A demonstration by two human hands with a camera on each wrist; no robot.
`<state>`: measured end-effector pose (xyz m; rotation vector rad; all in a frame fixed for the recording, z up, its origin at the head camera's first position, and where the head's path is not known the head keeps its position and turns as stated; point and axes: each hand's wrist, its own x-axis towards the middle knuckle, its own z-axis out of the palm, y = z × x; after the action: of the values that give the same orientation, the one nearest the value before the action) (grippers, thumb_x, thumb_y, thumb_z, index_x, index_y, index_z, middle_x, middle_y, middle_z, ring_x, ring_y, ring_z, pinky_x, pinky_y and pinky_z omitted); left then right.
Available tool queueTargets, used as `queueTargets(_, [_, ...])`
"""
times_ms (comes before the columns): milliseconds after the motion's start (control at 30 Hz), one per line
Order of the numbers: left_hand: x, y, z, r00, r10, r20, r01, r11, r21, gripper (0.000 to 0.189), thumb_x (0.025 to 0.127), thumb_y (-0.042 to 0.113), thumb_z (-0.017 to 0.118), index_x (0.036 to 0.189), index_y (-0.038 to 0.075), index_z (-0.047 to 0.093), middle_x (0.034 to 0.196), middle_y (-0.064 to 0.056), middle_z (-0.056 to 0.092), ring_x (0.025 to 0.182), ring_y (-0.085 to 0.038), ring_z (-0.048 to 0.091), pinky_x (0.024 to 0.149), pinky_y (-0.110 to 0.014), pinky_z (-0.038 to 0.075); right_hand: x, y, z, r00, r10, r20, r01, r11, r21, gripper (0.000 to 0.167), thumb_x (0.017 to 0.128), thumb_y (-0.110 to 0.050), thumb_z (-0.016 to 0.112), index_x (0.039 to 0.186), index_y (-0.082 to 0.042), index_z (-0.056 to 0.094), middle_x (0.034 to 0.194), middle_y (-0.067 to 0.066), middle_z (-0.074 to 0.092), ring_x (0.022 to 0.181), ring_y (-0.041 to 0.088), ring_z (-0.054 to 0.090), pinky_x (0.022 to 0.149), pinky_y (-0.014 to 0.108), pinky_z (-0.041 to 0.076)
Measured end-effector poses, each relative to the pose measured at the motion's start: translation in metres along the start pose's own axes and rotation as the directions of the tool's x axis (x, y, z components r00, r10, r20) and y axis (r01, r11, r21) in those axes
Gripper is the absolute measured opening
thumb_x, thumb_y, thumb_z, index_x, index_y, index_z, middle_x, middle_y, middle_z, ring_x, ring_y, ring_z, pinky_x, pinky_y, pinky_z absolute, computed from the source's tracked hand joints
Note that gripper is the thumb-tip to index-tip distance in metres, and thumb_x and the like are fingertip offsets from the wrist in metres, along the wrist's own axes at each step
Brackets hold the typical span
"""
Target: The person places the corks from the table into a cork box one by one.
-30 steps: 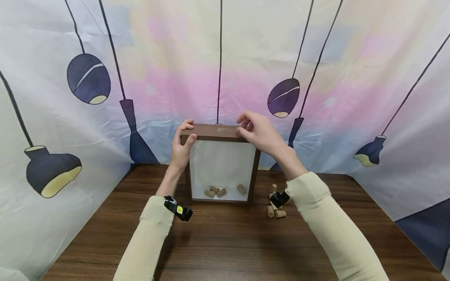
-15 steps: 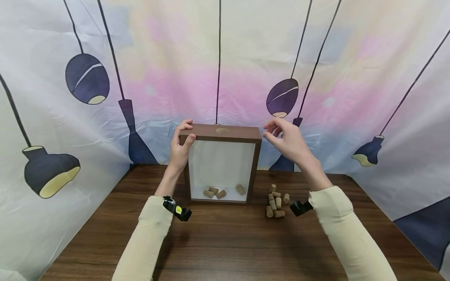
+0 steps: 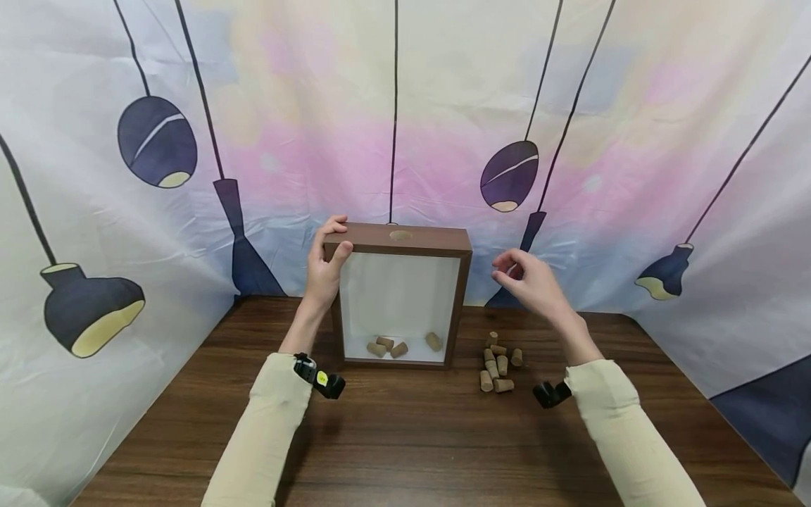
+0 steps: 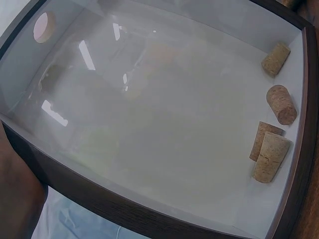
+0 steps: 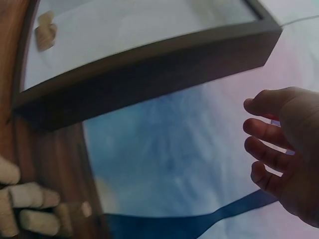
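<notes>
Box (image 3: 400,299): brown-framed, pale inside, clear-fronted, standing upright mid-frame in the head view
Top hole (image 3: 401,236): round, open
Corks inside (image 3: 398,349): four, tan, tapered, on the box's floor; three grouped, one apart to the right
Loose corks (image 3: 503,365): clustered right of the box, some touching, one foremost lying sideways

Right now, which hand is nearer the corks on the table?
The right hand: it hangs higher than the corks, on their side of the box; the left hand grips the box's opposite top corner.

On the table (image 3: 405,436) (cloth (image 3: 304,105) behind) stands the box (image 3: 437,241), four corks (image 3: 385,343) inside, a cork pile (image 3: 491,367) to its right.
</notes>
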<state>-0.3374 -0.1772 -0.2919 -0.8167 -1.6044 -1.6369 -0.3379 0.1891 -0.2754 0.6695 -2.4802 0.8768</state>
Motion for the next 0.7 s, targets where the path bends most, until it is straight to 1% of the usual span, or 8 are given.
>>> queueTargets(100, [0.0,0.0,0.0,1.0,-0.002,-0.003,0.002,1.0,0.001,0.065,0.096,0.044,0.063,0.122,-0.013,0.045,0.15,-0.029,0.037,0.147,-0.029,0.027,0.119,-0.053,0.014,-0.006,0.011,0.007,0.999,0.028,0.022,-0.028,1.0,0.0,0.016,0.097,-0.02,0.066,0.11,-0.01,0.066,0.097,0.007,0.067,0.079,0.019,0.059,0.07,0.033,0.047])
queueTargets(167, [0.0,-0.001,0.0,1.0,-0.006,-0.005,0.006,1.0,0.002,0.065,0.096,0.044,0.063,0.123,-0.013,0.045,0.148,-0.021,0.043,0.147,-0.028,0.027,0.119,-0.053,0.014,-0.01,0.019,0.011,0.999,0.035,0.033,-0.034,0.999,-0.007,0.015,0.096,-0.019,0.067,0.109,-0.01,0.066,0.094,0.007,0.068,0.078,0.018,0.059,0.069,0.032,0.046])
queueTargets(333, [0.0,-0.001,0.0,1.0,-0.005,-0.004,0.005,1.0,0.001,0.066,0.096,0.044,0.063,0.123,-0.013,0.045,0.149,-0.025,0.041,0.148,-0.029,0.027,0.119,-0.053,0.013,-0.018,0.037,0.023,0.997,0.046,0.058,-0.045,0.999,-0.012,0.016,0.095,-0.018,0.068,0.107,-0.008,0.066,0.093,0.008,0.068,0.075,0.017,0.059,0.067,0.031,0.046])
queueTargets(400, [0.0,0.0,0.0,1.0,-0.001,-0.002,0.001,1.0,-0.001,0.067,0.096,0.044,0.063,0.123,-0.014,0.044,0.15,-0.032,0.035,0.147,-0.03,0.026,0.119,-0.054,0.013,-0.022,0.043,0.028,0.996,0.053,0.072,-0.053,0.999,-0.005,0.016,0.095,-0.017,0.068,0.107,-0.007,0.066,0.093,0.009,0.068,0.075,0.016,0.059,0.066,0.03,0.047])
queueTargets(533, [0.0,0.0,0.0,1.0,-0.003,-0.003,0.003,1.0,-0.006,0.066,0.096,0.043,0.063,0.122,-0.014,0.044,0.15,-0.032,0.035,0.147,-0.029,0.027,0.119,-0.053,0.015,-0.031,0.054,0.039,0.991,0.077,0.109,-0.079,0.997,0.007,0.015,0.095,-0.016,0.068,0.107,-0.007,0.066,0.094,0.009,0.068,0.075,0.015,0.059,0.066,0.03,0.047])
queueTargets(700, [0.0,-0.001,0.001,1.0,-0.007,-0.008,0.007,1.0,-0.01,0.064,0.096,0.042,0.064,0.121,-0.014,0.043,0.15,-0.032,0.035,0.147,-0.029,0.027,0.118,-0.053,0.015,-0.04,0.069,0.052,0.981,0.121,0.155,-0.124,0.992,0.006,0.014,0.096,-0.017,0.067,0.108,-0.009,0.066,0.097,0.008,0.066,0.079,0.016,0.059,0.071,0.033,0.048])
